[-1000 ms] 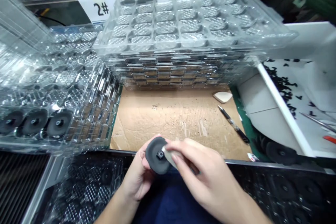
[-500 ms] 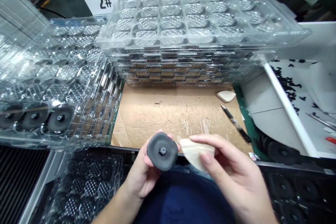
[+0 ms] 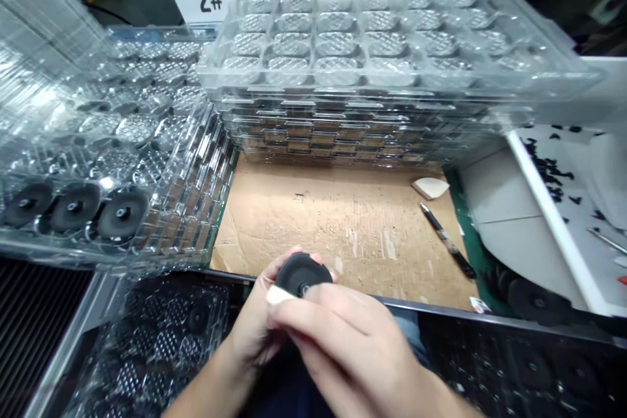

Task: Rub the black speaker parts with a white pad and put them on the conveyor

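My left hand (image 3: 257, 323) is closed around a black rounded disc (image 3: 296, 271) with a small hub in its centre, held face up above the front edge of the bench. Across the near part of that disc lies my right hand (image 3: 347, 330), its fingers closed on a cream wedge-shaped pad (image 3: 279, 295). Only a corner of the pad shows at the disc's left edge; the fingers cover the rest. More black discs of this kind (image 3: 122, 214) sit in the front row of the clear plastic tray (image 3: 161, 163) at left.
Stacked clear trays (image 3: 337, 65) stand behind a cardboard sheet (image 3: 304, 222). On the cardboard lie a second cream wedge (image 3: 431, 187) and a black pen (image 3: 448, 241). A white box (image 3: 556, 215) with small black scraps is at right. Another tray (image 3: 171, 339) sits lower left.
My right hand has moved left with the cream pad, from beside the black disc to over its near part. The view has shifted slightly.
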Available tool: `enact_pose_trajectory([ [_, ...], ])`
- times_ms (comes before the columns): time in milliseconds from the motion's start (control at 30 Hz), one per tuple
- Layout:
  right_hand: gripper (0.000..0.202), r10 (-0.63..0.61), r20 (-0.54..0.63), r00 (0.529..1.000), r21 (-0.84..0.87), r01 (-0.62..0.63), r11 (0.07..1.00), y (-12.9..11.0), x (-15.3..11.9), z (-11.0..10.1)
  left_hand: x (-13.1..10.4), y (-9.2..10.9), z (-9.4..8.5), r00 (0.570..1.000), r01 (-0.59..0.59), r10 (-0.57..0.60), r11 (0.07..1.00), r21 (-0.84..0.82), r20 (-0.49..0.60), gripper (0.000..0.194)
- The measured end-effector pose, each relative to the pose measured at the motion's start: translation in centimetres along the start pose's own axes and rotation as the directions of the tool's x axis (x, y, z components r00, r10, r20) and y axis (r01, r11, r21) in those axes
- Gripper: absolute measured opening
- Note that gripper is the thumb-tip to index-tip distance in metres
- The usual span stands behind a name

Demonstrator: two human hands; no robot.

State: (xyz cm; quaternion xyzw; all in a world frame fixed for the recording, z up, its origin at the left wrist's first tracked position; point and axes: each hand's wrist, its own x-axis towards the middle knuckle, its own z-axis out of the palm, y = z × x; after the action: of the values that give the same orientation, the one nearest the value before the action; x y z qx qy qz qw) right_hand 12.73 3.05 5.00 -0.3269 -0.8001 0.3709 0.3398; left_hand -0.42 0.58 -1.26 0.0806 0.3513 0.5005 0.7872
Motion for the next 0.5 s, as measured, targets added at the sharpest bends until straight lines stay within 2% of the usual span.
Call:
enact_pose_trajectory([
  [67,0.026,0.107,0.120,0.987,0.036,-0.112,0.993,0.3,-0.5,-1.0,0.0,0.4,-0.3,0.998,-0.035,0.039,0.997,-0.074,0.043,0.055],
  [133,0.023,0.219,0.121,0.968,-0.009,-0.219,0.976,0.9,-1.0,-1.9,0.0,0.7,-0.6,0.996,-0.058,0.067,0.988,-0.142,0.062,0.059],
  [200,0.019,0.326,-0.026,0.945,-0.048,-0.327,0.944,2.0,-1.4,-2.1,-0.2,0.9,-0.8,0.995,-0.055,0.069,0.979,-0.196,0.070,0.055],
  [267,0.015,0.422,-0.221,0.879,-0.029,-0.439,0.898,3.5,-1.6,-1.6,-0.3,1.1,-1.1,0.992,-0.038,0.066,0.966,-0.257,0.104,0.053],
  [300,0.015,0.457,-0.286,0.842,0.000,-0.477,0.879,4.4,-1.6,-1.1,-0.3,1.2,-1.2,0.990,-0.026,0.064,0.959,-0.284,0.124,0.053],
  [333,0.015,0.481,-0.303,0.823,0.029,-0.497,0.868,5.4,-1.5,-0.4,-0.3,1.2,-1.4,0.989,-0.018,0.063,0.952,-0.306,0.137,0.052],
  [367,0.017,0.492,-0.271,0.828,0.051,-0.498,0.866,6.4,-1.3,0.4,-0.3,1.3,-1.6,0.988,-0.012,0.062,0.946,-0.325,0.145,0.051],
  [433,0.020,0.471,-0.129,0.873,0.072,-0.465,0.882,8.4,-0.6,2.4,-0.2,1.4,-1.9,0.987,-0.008,0.063,0.937,-0.348,0.148,0.052],
  [500,0.021,0.434,-0.012,0.901,0.061,-0.432,0.900,10.0,0.2,4.7,-0.2,1.7,-2.3,0.990,-0.006,0.057,0.934,-0.359,0.133,0.062],
])
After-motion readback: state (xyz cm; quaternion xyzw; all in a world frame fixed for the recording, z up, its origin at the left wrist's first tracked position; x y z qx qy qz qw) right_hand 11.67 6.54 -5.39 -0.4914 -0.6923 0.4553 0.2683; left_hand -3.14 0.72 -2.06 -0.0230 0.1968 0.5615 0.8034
